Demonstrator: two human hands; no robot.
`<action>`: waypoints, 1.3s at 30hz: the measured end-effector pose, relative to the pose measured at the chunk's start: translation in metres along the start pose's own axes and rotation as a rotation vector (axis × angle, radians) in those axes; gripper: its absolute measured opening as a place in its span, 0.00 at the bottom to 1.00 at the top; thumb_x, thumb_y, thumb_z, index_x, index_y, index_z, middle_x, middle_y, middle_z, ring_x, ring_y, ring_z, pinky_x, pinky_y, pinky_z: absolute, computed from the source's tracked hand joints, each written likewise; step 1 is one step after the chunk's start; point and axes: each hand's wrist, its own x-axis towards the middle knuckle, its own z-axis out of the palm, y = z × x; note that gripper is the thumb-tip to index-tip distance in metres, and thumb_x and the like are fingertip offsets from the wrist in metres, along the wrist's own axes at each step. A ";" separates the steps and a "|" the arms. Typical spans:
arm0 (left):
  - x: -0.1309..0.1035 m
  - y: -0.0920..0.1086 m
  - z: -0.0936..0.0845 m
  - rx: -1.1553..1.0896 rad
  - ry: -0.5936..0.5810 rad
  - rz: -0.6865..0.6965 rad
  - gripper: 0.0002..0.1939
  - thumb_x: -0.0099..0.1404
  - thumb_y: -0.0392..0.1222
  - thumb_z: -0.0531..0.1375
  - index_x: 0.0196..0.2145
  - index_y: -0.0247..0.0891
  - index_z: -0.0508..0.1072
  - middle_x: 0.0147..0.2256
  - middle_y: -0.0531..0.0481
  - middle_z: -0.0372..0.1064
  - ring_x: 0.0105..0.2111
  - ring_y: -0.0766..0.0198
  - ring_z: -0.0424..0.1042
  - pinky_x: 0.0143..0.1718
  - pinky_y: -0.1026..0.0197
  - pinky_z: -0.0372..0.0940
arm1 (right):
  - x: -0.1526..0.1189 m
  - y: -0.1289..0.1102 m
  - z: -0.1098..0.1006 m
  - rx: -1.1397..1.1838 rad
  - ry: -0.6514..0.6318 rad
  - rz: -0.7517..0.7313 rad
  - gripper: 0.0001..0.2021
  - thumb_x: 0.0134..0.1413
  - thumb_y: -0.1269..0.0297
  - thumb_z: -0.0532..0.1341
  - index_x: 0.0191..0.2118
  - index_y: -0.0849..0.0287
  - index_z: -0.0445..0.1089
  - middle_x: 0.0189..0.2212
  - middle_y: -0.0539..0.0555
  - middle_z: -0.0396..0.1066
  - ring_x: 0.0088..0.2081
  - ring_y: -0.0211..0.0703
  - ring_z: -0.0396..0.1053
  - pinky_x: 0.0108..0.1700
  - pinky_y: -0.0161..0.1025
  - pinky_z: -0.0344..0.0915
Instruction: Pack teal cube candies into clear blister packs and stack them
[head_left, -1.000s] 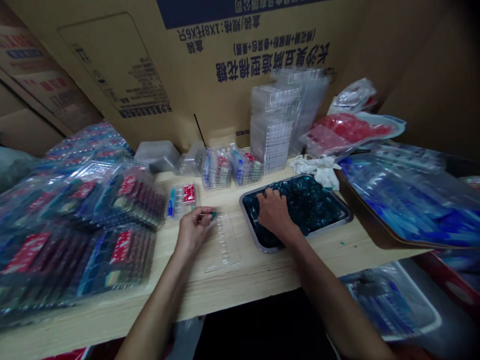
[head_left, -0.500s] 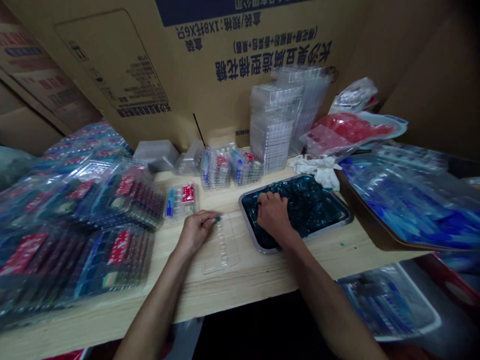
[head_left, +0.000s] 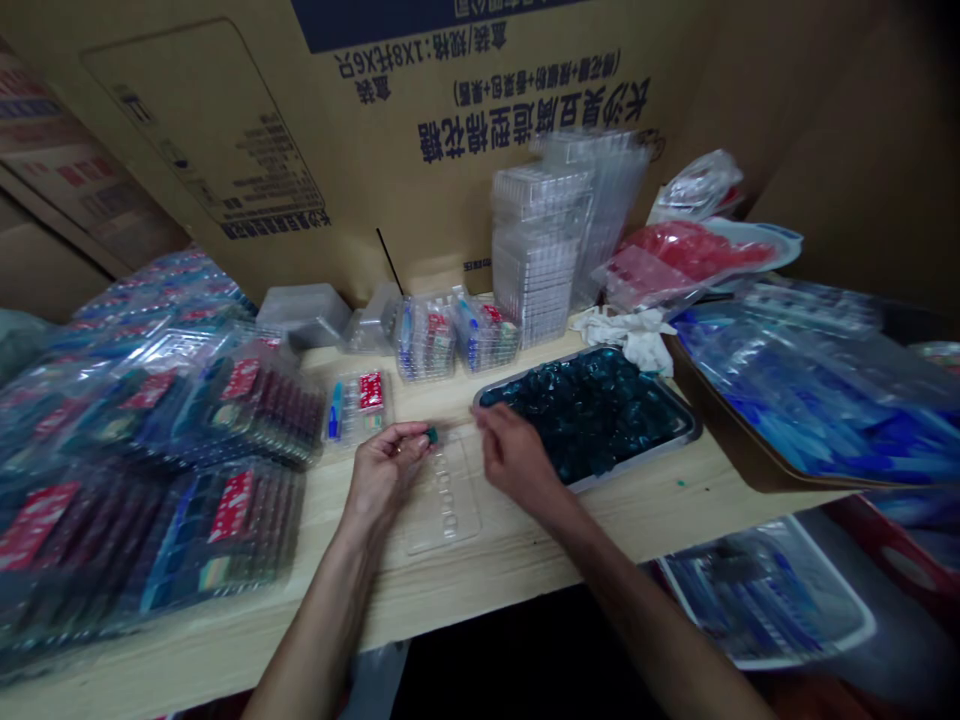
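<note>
My left hand [head_left: 386, 465] pinches a small dark green piece [head_left: 432, 435] between thumb and fingertips. It is over the top end of a clear plastic blister tray [head_left: 461, 490] with a row of small round hollows, lying flat on the table. My right hand [head_left: 514, 455], somewhat blurred, is at the left edge of a grey-rimmed tray [head_left: 694, 432] filled with glossy dark teal, jelly-like lumps [head_left: 600, 410]. Its fingers are drawn together; whatever may be between them is hidden. Beyond my left hand lies a filled clear pack [head_left: 358, 408] with a blue pen-like item and a red patterned card.
Stacks of filled packs [head_left: 247, 400] crowd the left side. Tall stacks of empty clear trays [head_left: 536, 250] stand behind, near a white cloth [head_left: 630, 335]. A box of blue items [head_left: 810, 400] is at right, and a white bin [head_left: 772, 590] sits below the table edge.
My right hand has come out of the teal lumps and moved left toward the blister tray. My left hand stays near its top end with the green piece. The view has shifted slightly.
</note>
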 end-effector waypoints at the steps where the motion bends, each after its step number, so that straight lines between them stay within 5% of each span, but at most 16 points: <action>1: -0.005 0.003 0.003 -0.040 0.001 -0.017 0.21 0.45 0.48 0.74 0.36 0.36 0.79 0.31 0.47 0.78 0.31 0.62 0.74 0.37 0.61 0.67 | -0.006 -0.009 0.010 0.123 -0.037 -0.006 0.21 0.55 0.78 0.52 0.53 0.62 0.67 0.41 0.59 0.71 0.44 0.47 0.68 0.47 0.42 0.65; 5: -0.019 0.004 0.007 -0.030 0.038 0.047 0.18 0.45 0.45 0.73 0.34 0.37 0.80 0.33 0.48 0.78 0.32 0.63 0.74 0.39 0.61 0.67 | -0.029 -0.035 0.043 0.412 -0.036 0.048 0.24 0.54 0.77 0.52 0.56 0.60 0.65 0.46 0.59 0.72 0.47 0.46 0.70 0.49 0.42 0.68; 9: -0.024 -0.002 -0.001 0.113 0.078 0.203 0.13 0.51 0.44 0.71 0.35 0.39 0.82 0.35 0.48 0.77 0.36 0.62 0.74 0.42 0.60 0.66 | -0.039 -0.041 0.055 0.615 -0.021 0.131 0.23 0.53 0.76 0.52 0.54 0.57 0.67 0.46 0.56 0.73 0.46 0.44 0.72 0.49 0.42 0.68; 16: -0.025 0.000 -0.014 0.112 -0.129 0.204 0.12 0.54 0.44 0.69 0.36 0.39 0.82 0.38 0.46 0.78 0.39 0.59 0.75 0.43 0.59 0.67 | -0.027 -0.033 0.062 1.012 -0.059 0.378 0.11 0.45 0.71 0.55 0.35 0.57 0.70 0.32 0.49 0.72 0.36 0.41 0.70 0.41 0.38 0.66; 19: -0.013 0.000 -0.022 0.201 -0.134 0.211 0.13 0.55 0.44 0.67 0.38 0.38 0.81 0.36 0.46 0.78 0.35 0.60 0.75 0.39 0.60 0.67 | -0.025 -0.024 0.039 0.778 -0.083 0.312 0.15 0.49 0.71 0.53 0.42 0.56 0.71 0.35 0.52 0.74 0.35 0.42 0.70 0.40 0.40 0.66; 22: 0.002 -0.001 -0.026 0.432 -0.105 0.332 0.08 0.58 0.40 0.64 0.36 0.37 0.80 0.33 0.46 0.77 0.32 0.61 0.74 0.37 0.60 0.66 | -0.027 -0.009 -0.004 0.127 0.034 0.237 0.19 0.53 0.75 0.52 0.49 0.59 0.71 0.43 0.60 0.72 0.44 0.49 0.69 0.48 0.46 0.65; 25: 0.013 -0.004 -0.022 0.694 -0.214 0.509 0.08 0.61 0.35 0.60 0.34 0.37 0.80 0.33 0.46 0.77 0.33 0.61 0.74 0.38 0.60 0.66 | -0.032 0.009 -0.046 -0.493 0.023 0.359 0.19 0.55 0.76 0.52 0.51 0.65 0.71 0.47 0.68 0.67 0.48 0.60 0.67 0.47 0.52 0.63; 27: 0.017 -0.006 -0.017 0.816 -0.286 0.578 0.10 0.62 0.32 0.57 0.35 0.38 0.80 0.35 0.46 0.77 0.34 0.61 0.74 0.38 0.60 0.66 | -0.036 0.018 -0.064 -0.702 -0.042 0.445 0.19 0.58 0.74 0.51 0.52 0.64 0.70 0.46 0.69 0.66 0.46 0.62 0.67 0.44 0.52 0.63; 39: 0.029 -0.024 -0.012 0.936 -0.289 0.587 0.13 0.65 0.34 0.55 0.38 0.39 0.80 0.39 0.45 0.79 0.39 0.58 0.77 0.42 0.58 0.69 | -0.039 0.046 -0.070 -0.757 -0.137 0.438 0.18 0.63 0.70 0.50 0.57 0.62 0.63 0.48 0.65 0.64 0.45 0.55 0.69 0.42 0.45 0.61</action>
